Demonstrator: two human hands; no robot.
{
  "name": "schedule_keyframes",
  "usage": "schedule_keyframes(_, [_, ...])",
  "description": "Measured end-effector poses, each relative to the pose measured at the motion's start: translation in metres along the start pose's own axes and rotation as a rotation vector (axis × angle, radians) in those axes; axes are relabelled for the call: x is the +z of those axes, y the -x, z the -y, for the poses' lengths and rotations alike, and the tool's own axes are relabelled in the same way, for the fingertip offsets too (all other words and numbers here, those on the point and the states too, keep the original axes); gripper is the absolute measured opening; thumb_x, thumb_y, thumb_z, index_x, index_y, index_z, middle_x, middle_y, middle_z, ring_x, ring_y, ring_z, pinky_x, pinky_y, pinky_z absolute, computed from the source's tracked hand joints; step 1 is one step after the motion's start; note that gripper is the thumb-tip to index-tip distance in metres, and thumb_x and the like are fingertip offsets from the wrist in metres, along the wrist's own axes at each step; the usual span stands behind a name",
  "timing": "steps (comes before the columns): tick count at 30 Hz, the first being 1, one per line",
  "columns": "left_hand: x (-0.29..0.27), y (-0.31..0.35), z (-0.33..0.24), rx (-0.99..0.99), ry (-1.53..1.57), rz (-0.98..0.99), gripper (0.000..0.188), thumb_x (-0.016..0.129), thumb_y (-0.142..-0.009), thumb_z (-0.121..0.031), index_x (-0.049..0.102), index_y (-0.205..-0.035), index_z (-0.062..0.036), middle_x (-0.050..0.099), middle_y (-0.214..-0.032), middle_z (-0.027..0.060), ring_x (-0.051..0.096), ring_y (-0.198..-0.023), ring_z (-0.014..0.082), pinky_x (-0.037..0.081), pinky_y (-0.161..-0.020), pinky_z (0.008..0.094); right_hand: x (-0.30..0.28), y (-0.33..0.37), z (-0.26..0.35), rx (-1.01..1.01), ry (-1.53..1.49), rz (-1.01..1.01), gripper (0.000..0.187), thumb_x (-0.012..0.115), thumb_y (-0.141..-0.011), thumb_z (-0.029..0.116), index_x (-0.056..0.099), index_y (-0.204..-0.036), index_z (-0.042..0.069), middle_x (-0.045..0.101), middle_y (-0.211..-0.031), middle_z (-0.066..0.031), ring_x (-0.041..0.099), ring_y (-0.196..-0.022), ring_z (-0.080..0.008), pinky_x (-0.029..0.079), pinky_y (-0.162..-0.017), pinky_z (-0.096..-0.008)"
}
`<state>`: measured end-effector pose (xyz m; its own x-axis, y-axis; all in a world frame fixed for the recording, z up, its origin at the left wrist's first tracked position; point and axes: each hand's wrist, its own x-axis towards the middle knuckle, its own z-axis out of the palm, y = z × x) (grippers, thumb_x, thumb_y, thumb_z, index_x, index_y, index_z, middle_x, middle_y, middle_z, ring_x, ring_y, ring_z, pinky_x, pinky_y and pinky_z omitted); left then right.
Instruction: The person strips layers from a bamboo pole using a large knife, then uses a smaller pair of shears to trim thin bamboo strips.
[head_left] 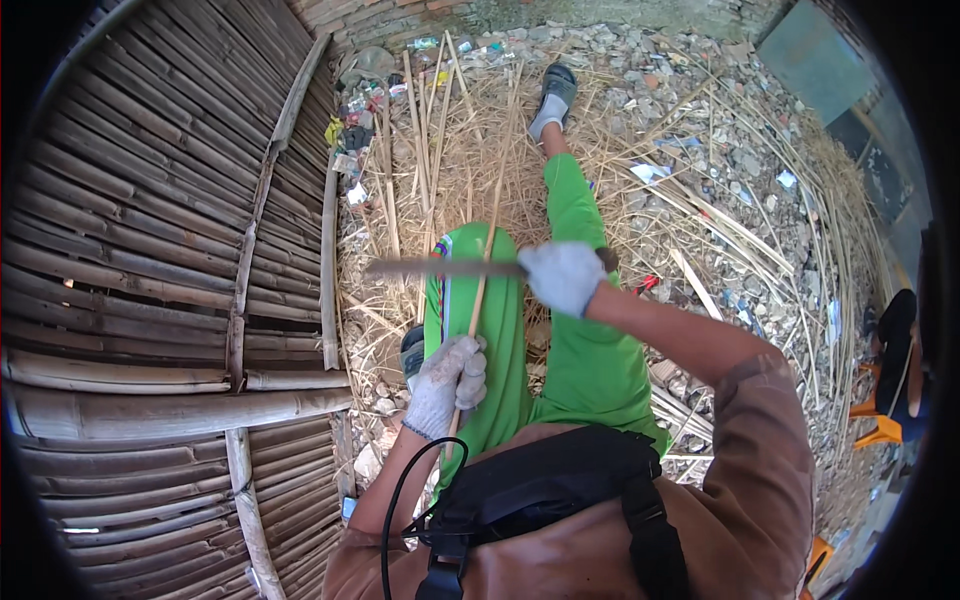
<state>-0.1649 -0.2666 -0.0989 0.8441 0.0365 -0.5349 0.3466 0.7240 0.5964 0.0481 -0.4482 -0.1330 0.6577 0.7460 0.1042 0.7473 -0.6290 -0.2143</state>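
My left hand (pixel 450 385), in a white knit glove, is closed around a thin bamboo strip (pixel 477 308). That strip runs lengthwise over my left thigh, its far part reaching toward the straw and its near end passing under my wrist. In my right hand (pixel 565 278), also gloved, is the handle of a long, dark-bladed machete (pixel 430 267). The blade points left and lies level across the strip, above my knee. Whether its edge touches the bamboo I cannot tell. My legs, in green trousers (pixel 590 350), are apart, the right one stretched forward.
A bamboo-slat wall (pixel 130 260) stands close on my left. Several split bamboo strips (pixel 418 140) lie ahead on straw and rubble (pixel 740 160), with litter among them. More long strips (pixel 720 225) lie to the right, near orange chair legs (pixel 880 433). A brick wall (pixel 400 15) stands at the far side.
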Motion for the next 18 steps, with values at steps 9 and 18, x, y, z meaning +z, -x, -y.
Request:
schedule_keyframes(9, [-0.012, 0.008, -0.008, -0.066, 0.171, 0.093, 0.025, 0.062, -0.11, -0.024, 0.059, -0.117, -0.0007, 0.052, -0.077, -0.0031, 0.039, -0.047, 0.0052, 0.032, -0.042, 0.0225, 0.007, 0.007, 0.024, -0.11, -0.124, 0.025, 0.017, 0.059, -0.094, 0.022, 0.069, -0.096, 0.008, 0.074, -0.084, -0.0168, 0.076, -0.078, -0.0368, 0.062, -0.071, -0.0526])
schedule_keyframes(18, [-0.015, 0.022, -0.016, -0.111, 0.18, 0.13, 0.031, 0.061, -0.111, -0.027, 0.057, -0.121, 0.0017, 0.05, -0.077, -0.0032, 0.039, -0.046, 0.0056, 0.032, -0.042, 0.0227, -0.006, -0.043, -0.043, 0.159, 0.016, 0.135, 0.025, 0.056, -0.096, 0.019, 0.075, -0.109, 0.009, 0.078, -0.095, -0.0178, 0.078, -0.086, -0.0359, 0.063, -0.073, -0.0518])
